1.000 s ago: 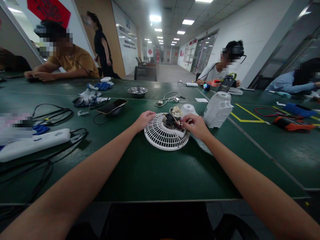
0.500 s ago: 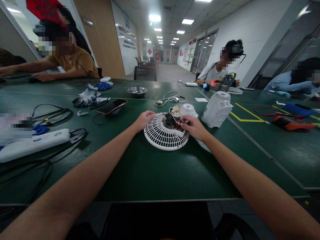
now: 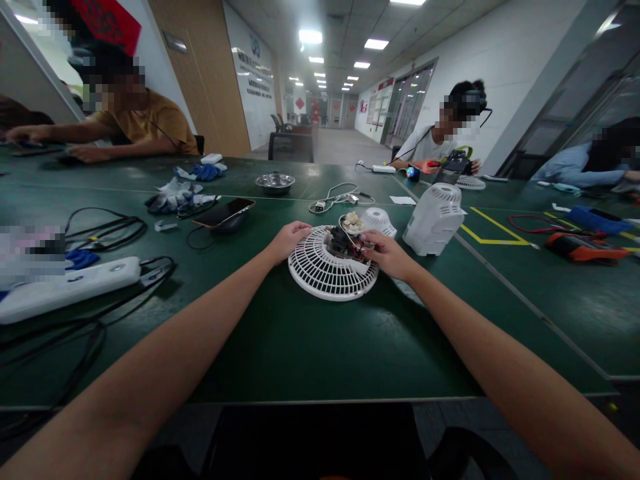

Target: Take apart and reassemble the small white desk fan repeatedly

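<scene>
A round white fan grille (image 3: 327, 273) lies flat on the green table (image 3: 300, 340). A dark motor with red and white wires (image 3: 346, 241) sits on its far side. My left hand (image 3: 289, 239) is curled over the grille's far left rim and grips it. My right hand (image 3: 387, 253) rests on the grille's right side, its fingers pinched at the wires beside the motor. What the fingertips hold is too small to make out.
A white fan housing (image 3: 434, 220) and a small white cap (image 3: 379, 219) stand just beyond my right hand. A phone (image 3: 224, 213), a metal bowl (image 3: 275, 182), gloves (image 3: 177, 195), cables and a white power strip (image 3: 70, 288) lie left. Other people sit around the table.
My right hand has slid slightly left and lower onto the motor wires. The left hand stays on the rim. A person at the far left has moved out of view.
</scene>
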